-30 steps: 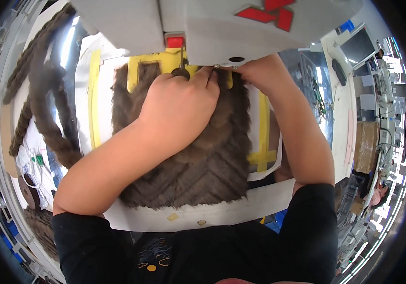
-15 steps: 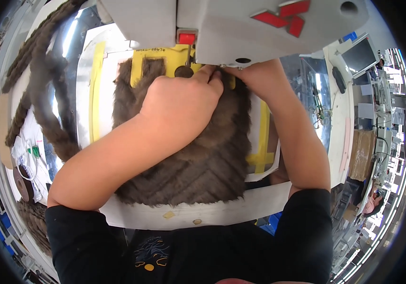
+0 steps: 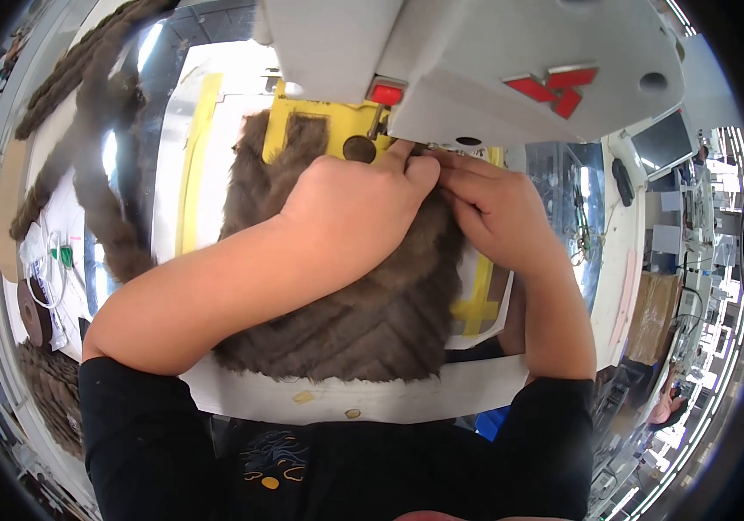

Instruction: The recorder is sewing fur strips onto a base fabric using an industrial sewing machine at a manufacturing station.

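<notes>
Apparently, the fur panel [image 3: 372, 321] is joined in chevrons; its twelve-o'clock end, by the sewing-machine head [image 3: 476, 82], likely remains unfinished. Left hand [image 3: 350, 198] and right hand [image 3: 500, 208] crowd there; whether either grip pinches, I cannot tell.

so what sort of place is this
Probably a garment workshop or factory: a grey machine head hangs over a brown fur piece, fur strips lie at left, and cluttered equipment lines the right.
</notes>
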Available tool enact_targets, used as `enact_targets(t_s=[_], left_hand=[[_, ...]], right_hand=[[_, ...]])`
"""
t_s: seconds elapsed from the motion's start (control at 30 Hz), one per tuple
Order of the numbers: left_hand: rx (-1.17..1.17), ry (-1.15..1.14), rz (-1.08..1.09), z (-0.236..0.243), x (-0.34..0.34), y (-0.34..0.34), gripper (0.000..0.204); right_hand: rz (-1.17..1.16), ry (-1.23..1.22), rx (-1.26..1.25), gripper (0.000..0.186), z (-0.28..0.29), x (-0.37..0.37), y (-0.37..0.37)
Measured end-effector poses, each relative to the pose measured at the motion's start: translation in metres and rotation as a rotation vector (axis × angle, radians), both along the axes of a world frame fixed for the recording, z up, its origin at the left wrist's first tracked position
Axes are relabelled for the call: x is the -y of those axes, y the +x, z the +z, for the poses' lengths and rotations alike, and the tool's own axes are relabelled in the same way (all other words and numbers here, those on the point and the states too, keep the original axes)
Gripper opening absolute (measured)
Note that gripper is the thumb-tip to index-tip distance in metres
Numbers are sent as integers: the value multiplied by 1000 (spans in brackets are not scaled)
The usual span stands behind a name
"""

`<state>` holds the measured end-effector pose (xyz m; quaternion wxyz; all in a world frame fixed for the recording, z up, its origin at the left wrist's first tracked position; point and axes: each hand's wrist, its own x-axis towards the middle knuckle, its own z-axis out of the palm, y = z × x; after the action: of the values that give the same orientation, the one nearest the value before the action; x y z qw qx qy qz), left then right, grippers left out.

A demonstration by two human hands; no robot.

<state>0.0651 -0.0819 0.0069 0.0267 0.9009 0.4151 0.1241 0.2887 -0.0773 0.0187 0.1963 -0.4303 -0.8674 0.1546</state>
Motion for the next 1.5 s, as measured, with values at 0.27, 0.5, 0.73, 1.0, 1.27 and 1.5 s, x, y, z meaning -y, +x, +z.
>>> enact_targets(t_s=[0.27, 0.5, 0.73, 1.0, 1.27, 1.5], left_hand=[[-29, -77, -16, 5, -1, 0, 26], [-45, -49, -3, 1, 0, 0, 27], [-35, 19, -41, 1, -2, -3, 26], [-21, 78, -63, 1, -4, -1, 21], [17, 101, -106, -1, -5, -1, 17], [19, 125, -98, -3, -5, 0, 16]], right_hand=[[-14, 69, 198, 23, 4, 2, -9], [-51, 67, 265, 24, 10, 3, -17], [-63, 66, 209, 20, 6, 2, -18], [-63, 34, 166, 14, 4, 1, -15], [-70, 98, 109, 12, -2, 0, -13], [-73, 52, 145, 13, 3, -2, -13]])
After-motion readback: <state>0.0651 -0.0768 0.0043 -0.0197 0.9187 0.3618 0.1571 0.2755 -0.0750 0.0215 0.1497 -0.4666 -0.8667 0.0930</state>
